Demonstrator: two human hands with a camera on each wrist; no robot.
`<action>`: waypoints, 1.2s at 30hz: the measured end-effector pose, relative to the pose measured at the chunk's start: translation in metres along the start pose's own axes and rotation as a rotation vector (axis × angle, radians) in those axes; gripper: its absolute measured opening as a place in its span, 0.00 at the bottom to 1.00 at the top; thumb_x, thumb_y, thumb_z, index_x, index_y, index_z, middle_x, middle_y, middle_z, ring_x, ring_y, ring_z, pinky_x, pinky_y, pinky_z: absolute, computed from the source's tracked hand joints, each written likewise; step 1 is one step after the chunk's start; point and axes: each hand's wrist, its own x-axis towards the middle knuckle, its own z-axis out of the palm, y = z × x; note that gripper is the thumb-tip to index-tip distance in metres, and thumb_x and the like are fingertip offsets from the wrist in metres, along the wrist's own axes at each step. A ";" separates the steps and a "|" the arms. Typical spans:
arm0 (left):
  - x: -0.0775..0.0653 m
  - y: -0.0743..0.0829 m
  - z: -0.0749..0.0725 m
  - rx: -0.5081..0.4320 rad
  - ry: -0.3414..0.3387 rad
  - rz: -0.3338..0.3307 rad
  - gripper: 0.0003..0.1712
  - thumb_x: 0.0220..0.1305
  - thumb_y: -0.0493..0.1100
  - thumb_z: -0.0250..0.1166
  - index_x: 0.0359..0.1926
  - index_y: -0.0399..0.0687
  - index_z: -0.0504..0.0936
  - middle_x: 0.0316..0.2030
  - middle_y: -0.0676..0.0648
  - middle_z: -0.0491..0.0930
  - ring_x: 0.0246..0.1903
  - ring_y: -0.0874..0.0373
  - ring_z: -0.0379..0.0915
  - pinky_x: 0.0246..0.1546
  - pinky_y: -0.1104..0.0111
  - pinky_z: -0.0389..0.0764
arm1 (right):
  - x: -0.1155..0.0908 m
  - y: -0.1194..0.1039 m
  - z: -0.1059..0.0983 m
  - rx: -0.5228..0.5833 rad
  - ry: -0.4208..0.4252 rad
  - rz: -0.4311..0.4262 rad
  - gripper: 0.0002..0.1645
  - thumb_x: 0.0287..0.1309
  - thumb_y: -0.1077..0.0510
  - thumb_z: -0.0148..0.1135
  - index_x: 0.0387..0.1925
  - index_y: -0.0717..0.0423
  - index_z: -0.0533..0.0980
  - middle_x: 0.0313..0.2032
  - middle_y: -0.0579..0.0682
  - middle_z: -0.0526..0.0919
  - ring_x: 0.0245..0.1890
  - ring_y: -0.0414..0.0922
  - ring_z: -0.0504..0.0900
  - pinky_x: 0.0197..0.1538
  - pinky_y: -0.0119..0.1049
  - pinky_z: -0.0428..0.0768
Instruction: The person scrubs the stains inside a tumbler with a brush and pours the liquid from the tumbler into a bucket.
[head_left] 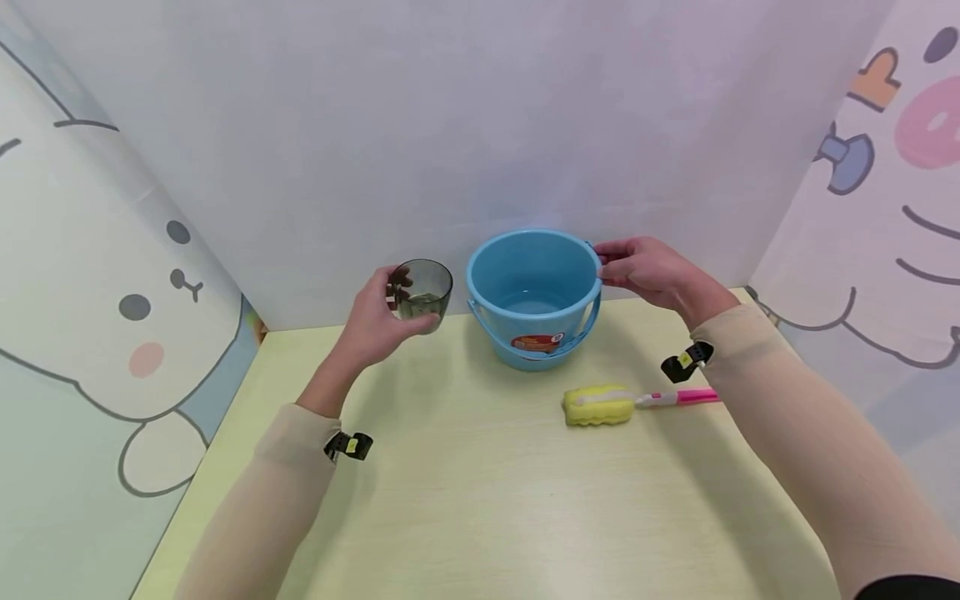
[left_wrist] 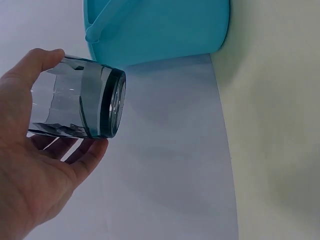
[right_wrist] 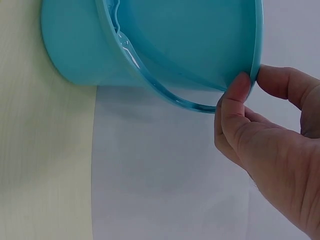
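Left grip (head_left: 372,327) clasps smoky translucent tumbler (head_left: 423,292); right grip (head_left: 651,272) pinches smooth round bucket (head_left: 504,330).

This person's left hand (head_left: 375,327) grips a smoky, see-through tumbler (head_left: 424,290) near a round blue plastic bucket (head_left: 534,293), whose rim the right hand (head_left: 651,272) pinches. Nearer me, a yellow sponge brush with a pink-and-white handle (head_left: 600,407) lies on the pale-yellow table (head_left: 480,500).

The top edge cuts off the bucket (left_wrist: 170,30) in the 2 wrist views.
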 end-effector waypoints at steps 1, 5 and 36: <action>0.002 0.001 -0.001 0.004 0.004 0.005 0.53 0.58 0.48 0.82 0.76 0.36 0.62 0.63 0.37 0.73 0.63 0.42 0.70 0.62 0.46 0.78 | 0.000 0.000 0.000 0.000 0.001 -0.001 0.33 0.78 0.69 0.55 0.79 0.66 0.60 0.72 0.66 0.67 0.68 0.64 0.70 0.67 0.44 0.78; 0.012 0.004 -0.002 0.017 0.018 0.024 0.52 0.59 0.48 0.81 0.75 0.36 0.63 0.64 0.37 0.72 0.63 0.42 0.69 0.62 0.47 0.78 | 0.000 0.000 0.001 0.000 0.005 -0.002 0.33 0.78 0.68 0.55 0.79 0.66 0.60 0.72 0.66 0.68 0.68 0.63 0.71 0.64 0.40 0.81; 0.073 0.034 -0.001 0.297 -0.006 0.165 0.52 0.58 0.45 0.81 0.77 0.36 0.63 0.68 0.35 0.68 0.67 0.40 0.60 0.66 0.43 0.70 | 0.000 -0.002 0.002 -0.025 0.016 0.008 0.34 0.77 0.67 0.57 0.79 0.64 0.61 0.72 0.66 0.67 0.70 0.65 0.68 0.70 0.48 0.76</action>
